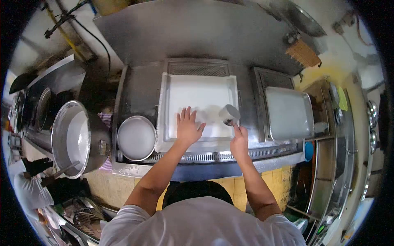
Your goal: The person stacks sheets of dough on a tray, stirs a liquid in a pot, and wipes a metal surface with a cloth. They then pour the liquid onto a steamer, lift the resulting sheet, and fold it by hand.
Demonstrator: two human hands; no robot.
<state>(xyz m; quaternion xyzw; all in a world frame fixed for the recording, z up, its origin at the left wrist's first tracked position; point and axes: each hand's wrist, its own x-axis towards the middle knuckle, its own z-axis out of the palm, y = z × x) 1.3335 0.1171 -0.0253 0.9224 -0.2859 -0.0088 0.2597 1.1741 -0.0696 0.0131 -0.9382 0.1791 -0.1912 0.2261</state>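
My left hand [188, 126] is spread with the palm down over the front part of a large square white tray [162, 123], its fingers apart and holding nothing. The pale surface inside the tray is smooth and bright. In my right hand [239, 141] is the handle of a small metal dipper [229, 113]. Its round cup is tilted over the tray's right side. Close by on the left, a round metal pan [137, 159] holds something white.
Right of the tray sits a rectangular metal pan [267, 123] with whitish contents. A big metal pot [88, 141] stands at the left, with a stick-like handle over its rim. A person [33, 186] is at far left. A slotted grate [262, 153] runs along the counter's front.
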